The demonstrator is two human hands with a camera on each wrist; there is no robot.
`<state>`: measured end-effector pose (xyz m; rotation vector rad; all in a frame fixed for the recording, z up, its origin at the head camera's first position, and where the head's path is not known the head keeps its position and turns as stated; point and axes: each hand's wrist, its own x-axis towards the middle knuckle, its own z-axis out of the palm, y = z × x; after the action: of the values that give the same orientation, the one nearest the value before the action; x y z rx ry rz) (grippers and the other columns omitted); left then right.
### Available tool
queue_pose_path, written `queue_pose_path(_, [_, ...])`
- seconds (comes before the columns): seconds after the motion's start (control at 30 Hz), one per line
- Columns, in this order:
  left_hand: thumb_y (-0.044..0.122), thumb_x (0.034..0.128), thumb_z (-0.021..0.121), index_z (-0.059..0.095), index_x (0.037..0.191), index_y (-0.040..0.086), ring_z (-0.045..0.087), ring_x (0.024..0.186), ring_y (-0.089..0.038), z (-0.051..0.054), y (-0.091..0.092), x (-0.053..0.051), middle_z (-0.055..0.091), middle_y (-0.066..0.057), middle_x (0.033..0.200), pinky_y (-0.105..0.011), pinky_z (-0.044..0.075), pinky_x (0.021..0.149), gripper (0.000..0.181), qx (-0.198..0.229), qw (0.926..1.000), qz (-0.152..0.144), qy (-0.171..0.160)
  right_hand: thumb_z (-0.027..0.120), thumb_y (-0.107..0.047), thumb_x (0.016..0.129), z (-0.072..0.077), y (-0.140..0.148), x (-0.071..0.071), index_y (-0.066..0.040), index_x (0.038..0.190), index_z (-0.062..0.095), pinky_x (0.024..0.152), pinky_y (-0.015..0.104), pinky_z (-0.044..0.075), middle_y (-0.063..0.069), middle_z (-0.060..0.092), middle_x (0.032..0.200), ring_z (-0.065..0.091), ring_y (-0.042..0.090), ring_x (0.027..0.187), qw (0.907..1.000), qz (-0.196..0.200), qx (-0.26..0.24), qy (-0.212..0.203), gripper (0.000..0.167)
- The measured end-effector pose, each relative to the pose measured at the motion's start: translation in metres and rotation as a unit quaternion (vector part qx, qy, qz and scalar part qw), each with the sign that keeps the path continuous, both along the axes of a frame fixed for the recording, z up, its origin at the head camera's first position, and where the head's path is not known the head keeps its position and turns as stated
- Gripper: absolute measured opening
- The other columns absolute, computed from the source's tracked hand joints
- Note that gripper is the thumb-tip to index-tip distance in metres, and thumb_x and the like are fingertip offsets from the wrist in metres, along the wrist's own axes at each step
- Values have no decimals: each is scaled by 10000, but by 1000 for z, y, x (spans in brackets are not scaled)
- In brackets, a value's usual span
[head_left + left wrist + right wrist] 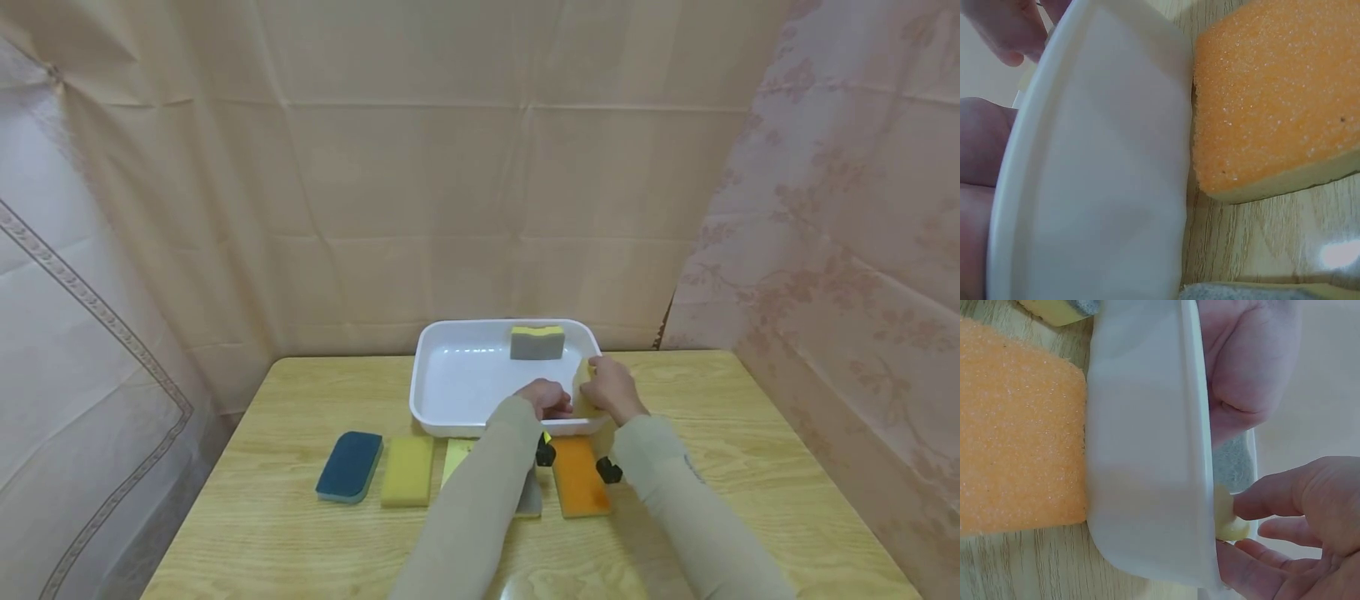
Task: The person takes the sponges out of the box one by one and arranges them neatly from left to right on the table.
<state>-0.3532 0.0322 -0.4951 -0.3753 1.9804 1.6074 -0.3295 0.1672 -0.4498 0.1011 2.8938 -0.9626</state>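
Observation:
At the right end of the white tray (453,423), my right hand (613,388) pinches a pale yellow sponge (582,385) between thumb and fingers. The sponge stands on edge near the tray's right wall; its lower part is hidden in the right wrist view. My left hand (547,397) reaches over the front rim into the tray, just left of that sponge. Its fingers look bent, but the tray wall hides their tips in the right wrist view, so any contact cannot be made out. A grey-and-yellow sponge (537,343) stands upright against the back wall.
In front of the tray lie a dark blue sponge (350,467), a yellow sponge (408,472), a pale yellow one (456,454), a grey one (531,498) partly under my left forearm, and an orange sponge (581,477). Curtains hang behind the wooden table (255,533).

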Motion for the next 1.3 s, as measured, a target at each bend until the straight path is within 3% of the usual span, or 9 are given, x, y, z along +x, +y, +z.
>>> queue_pose_path(0.17, [84,970,599,715,966,-10,663,691,-169,0,0,1,733,-120,897,-279,562,713,149,5,9999,-22,122,649,-14,852,-2,2,1,144,1357,509,756,416,593,333,579,1277,606,400,992,9995,126,-43,287,548])
queue_pose_path(0.33, [80,987,571,680,924,-11,622,649,-165,2,-1,-1,674,-97,809,-258,561,646,155,145,9996,17,247,639,-24,875,4,2,3,134,1378,498,800,422,589,338,536,1360,612,389,1027,9993,113,-207,273,546])
queue_pose_path(0.57, [28,957,556,638,1003,-22,605,657,-162,13,-10,-4,648,-84,830,-284,572,681,106,796,9960,193,355,601,-31,894,19,2,3,131,1456,413,768,390,603,341,487,1418,616,406,1069,9967,164,-716,340,614])
queue_pose_path(0.73, [-40,842,528,633,873,4,567,621,-152,22,-12,-9,634,-60,804,-259,528,600,117,854,9929,13,832,581,-39,893,29,5,3,126,1455,425,733,344,605,344,475,1433,637,401,1064,9933,215,-1036,468,606])
queue_pose_path(0.87, [-36,839,531,597,820,38,561,637,-157,30,-11,-10,611,-49,811,-277,532,619,101,638,9903,-1,1230,582,-47,910,33,10,3,117,1454,434,720,317,590,349,470,1436,661,371,984,9928,302,-963,642,587])
queue_pose_path(0.97, [-19,874,548,650,908,1,572,671,-154,35,-10,-6,614,-52,844,-295,555,664,109,477,9875,5,1504,569,-38,918,36,13,4,117,1462,421,739,335,587,353,479,1424,679,374,978,9920,392,-887,806,585])
queue_pose_path(1.13, [55,944,615,667,1221,-30,619,753,-155,43,-10,2,654,-70,971,-284,577,713,295,518,9820,116,1814,542,-29,936,38,17,7,116,1473,403,783,398,602,366,489,1402,659,437,1096,9904,429,-926,933,573])
queue_pose_path(1.3, [154,973,664,639,1259,-20,638,780,-170,47,-9,10,674,-88,1023,-283,581,720,335,762,9775,332,1937,534,-23,938,40,24,13,100,1468,425,773,406,604,380,514,1354,643,467,1114,9885,419,-990,1065,554])
